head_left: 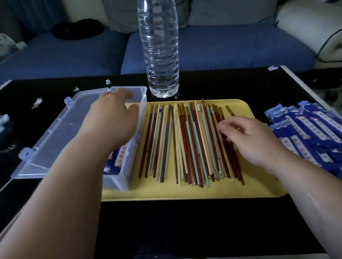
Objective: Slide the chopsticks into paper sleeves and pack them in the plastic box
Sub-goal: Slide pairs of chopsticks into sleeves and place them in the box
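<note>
**Chopsticks [187, 144] spread over one yellow tray, both hands at work**

The chopsticks lie loose, side by side and overlapping, on a single yellow tray [171, 192] in the middle of the dark surface [173, 227]. They are brown, dark red, pale green and natural wood. There are several dozen, stacked too closely for an exact count.

One clear plastic box [126, 173] stands on the tray's left end. Its lid [60, 138] is open and lies flat to the left, with two latch tabs on its outer edge. Inside the near end of the box, blue sleeved pairs [119, 158] show through the wall; their number cannot be told.

The left hand [114, 117] is over the far half of the box, back upward and fingers reaching toward the far wall. Whether it holds anything cannot be told.

The right hand [248, 137] rests on the right side of the spread. Its fingers are curled and its thumb and fingertips pinch brown chopsticks.

One heap of blue paper sleeves [320, 136] lies just right of the tray, too overlapped to count. One clear bottle [159, 44] stands upright behind the tray. A few white paper scraps [37, 103] dot the surface at far left. A blue sofa [58, 56] sits beyond.
</note>
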